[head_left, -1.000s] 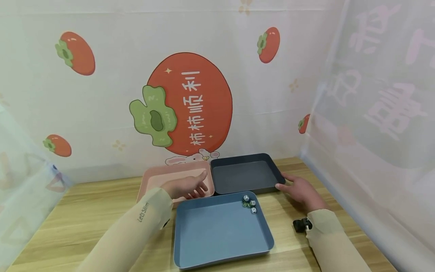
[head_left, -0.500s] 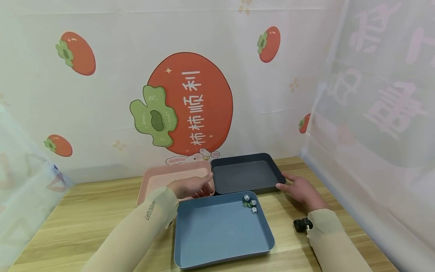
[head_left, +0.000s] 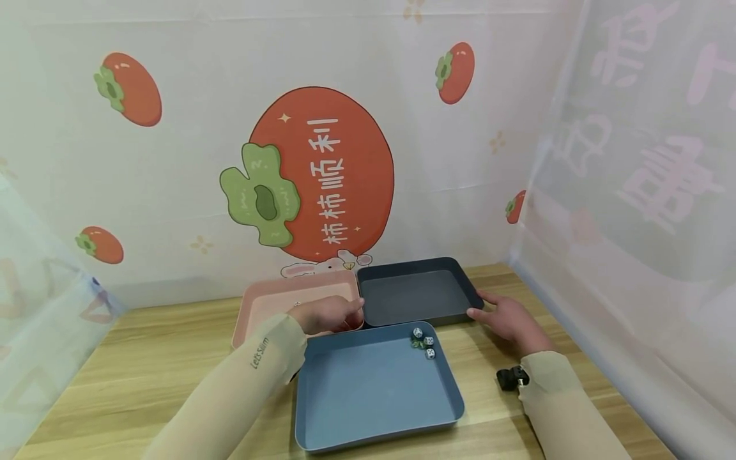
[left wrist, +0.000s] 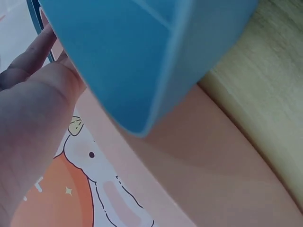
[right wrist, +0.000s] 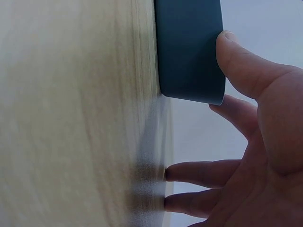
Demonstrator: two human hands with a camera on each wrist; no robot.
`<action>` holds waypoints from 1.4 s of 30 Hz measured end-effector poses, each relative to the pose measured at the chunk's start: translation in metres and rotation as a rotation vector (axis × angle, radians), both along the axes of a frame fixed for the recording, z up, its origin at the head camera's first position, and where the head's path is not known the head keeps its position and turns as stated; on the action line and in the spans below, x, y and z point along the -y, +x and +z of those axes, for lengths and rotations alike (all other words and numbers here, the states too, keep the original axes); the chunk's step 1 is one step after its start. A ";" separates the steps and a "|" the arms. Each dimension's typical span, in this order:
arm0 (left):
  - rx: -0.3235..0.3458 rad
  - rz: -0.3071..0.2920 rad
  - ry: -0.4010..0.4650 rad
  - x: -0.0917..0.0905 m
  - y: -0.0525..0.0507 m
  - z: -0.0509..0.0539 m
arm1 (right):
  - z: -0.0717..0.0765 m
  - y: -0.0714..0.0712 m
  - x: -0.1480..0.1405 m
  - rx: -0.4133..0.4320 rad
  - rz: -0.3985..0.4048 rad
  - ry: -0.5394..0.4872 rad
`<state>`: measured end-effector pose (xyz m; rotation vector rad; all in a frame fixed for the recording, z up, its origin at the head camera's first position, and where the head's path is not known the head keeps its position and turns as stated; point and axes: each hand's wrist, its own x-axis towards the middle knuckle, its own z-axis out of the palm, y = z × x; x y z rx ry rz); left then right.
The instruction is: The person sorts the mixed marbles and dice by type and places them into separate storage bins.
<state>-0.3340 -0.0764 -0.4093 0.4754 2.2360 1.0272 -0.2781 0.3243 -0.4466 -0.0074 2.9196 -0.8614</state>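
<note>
Under the left hand [head_left: 329, 314]: pink tray [head_left: 267, 300]. Thumb at its right rim, fingers dipped inside; fingertips mostly hidden, cannot tell whether they grip. Just right of that hand, beside the pink one: dark tray [head_left: 416, 297]. Right hand [head_left: 508, 321] at its near right corner, thumb and forefinger touching the outside, other fingers spread apart, pointing down towards the table [head_left: 115, 383]. Closer to the body than both hands: blue tray [head_left: 376, 390], white dice [head_left: 430, 353] and small green pieces [head_left: 418, 344] in its far right corner. Beyond the hands: pale sheet [head_left: 184, 160] printed with red fruit [head_left: 368, 172]. Black gadget [head_left: 508, 379] by the right wrist.
</note>
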 end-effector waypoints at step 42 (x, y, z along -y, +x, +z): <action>-0.244 -0.072 -0.110 0.004 -0.001 0.004 | -0.001 -0.002 0.000 -0.023 -0.007 -0.001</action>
